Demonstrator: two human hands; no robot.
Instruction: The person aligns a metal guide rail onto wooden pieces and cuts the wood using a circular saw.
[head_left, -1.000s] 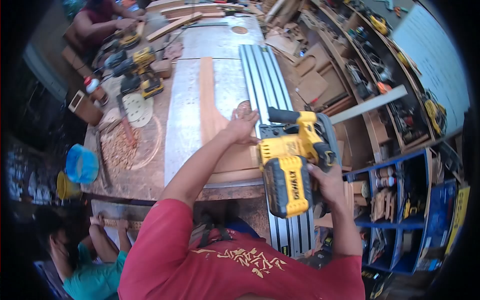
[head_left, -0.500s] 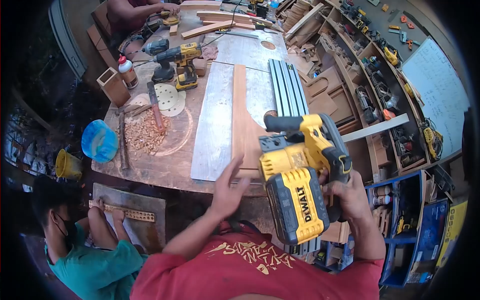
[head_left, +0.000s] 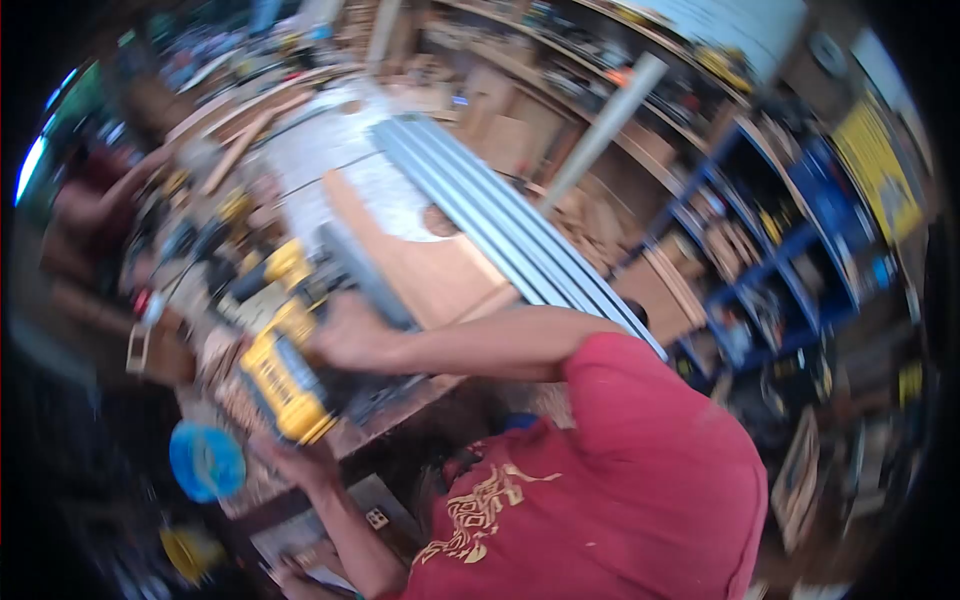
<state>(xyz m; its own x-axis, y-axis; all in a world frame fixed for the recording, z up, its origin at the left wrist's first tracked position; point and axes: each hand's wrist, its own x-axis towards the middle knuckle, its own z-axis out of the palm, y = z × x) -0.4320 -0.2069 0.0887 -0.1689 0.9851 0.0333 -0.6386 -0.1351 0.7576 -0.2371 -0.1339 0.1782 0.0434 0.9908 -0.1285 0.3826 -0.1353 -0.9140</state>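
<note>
In the head view, my right hand (head_left: 352,330) is closed around the handle of a yellow and black cordless circular saw (head_left: 285,385). The saw is over the left part of the workbench, its battery end pointing toward me. Just below the battery is my left hand (head_left: 298,462); its fingers look stretched out, though blur hides whether they touch the saw. A curve-cut wooden board (head_left: 425,270) lies right of the saw on a pale sheet (head_left: 320,120). Long metal guide rails (head_left: 500,230) run beside the board.
A blue bucket (head_left: 205,460) stands at the bench's near left corner. Blurred drills and a wooden box (head_left: 160,350) sit on the left. Another person (head_left: 95,205) works at the far left. Blue shelving (head_left: 800,250) and a leaning pale bar (head_left: 605,135) are on the right.
My right hand has carried the saw left across the bench, and my left hand has moved down and left below it. The view has swung to the right and blurred.
</note>
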